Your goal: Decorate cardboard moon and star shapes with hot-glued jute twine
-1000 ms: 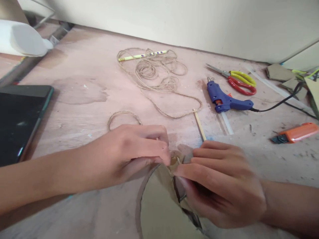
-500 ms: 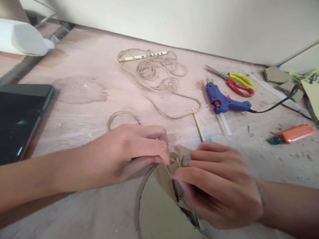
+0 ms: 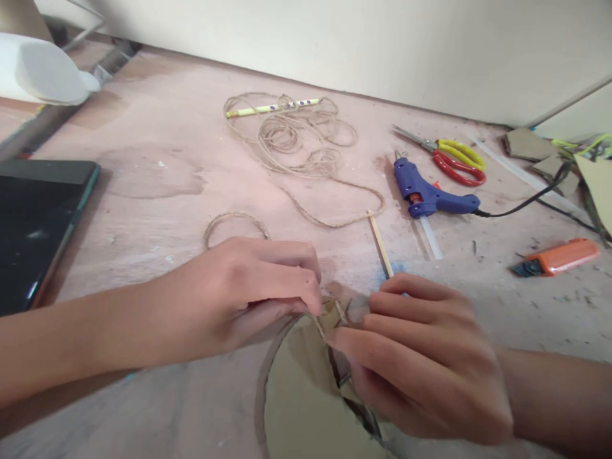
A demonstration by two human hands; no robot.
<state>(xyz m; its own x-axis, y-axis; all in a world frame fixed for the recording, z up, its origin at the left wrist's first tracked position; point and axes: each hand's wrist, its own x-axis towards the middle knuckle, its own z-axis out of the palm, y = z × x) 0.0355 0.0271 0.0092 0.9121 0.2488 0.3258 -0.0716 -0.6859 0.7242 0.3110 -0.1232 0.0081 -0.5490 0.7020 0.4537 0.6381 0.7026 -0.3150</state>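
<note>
My left hand point(image 3: 248, 296) and my right hand point(image 3: 421, 357) meet fingertip to fingertip at the top edge of a round cardboard piece point(image 3: 301, 395) near the table's front. Both are closed in a pinch on the cardboard's edge, where a short bit of twine or a thin stick shows between the fingers. A thin wooden stick point(image 3: 381, 245) lies just beyond my right hand, tied to the end of a jute twine point(image 3: 291, 137) that runs back to a loose coil.
A blue glue gun point(image 3: 430, 194) with black cord, red-yellow scissors point(image 3: 452, 159), an orange utility knife point(image 3: 559, 256) and cardboard scraps point(image 3: 528, 141) lie right. A pencil point(image 3: 272, 108) rests on the twine coil. A black tablet point(image 3: 33, 229) sits left, a white object point(image 3: 41, 70) far left.
Both hands stay at the cardboard's edge; my right hand's fingers have shifted slightly. The view has drifted a little.
</note>
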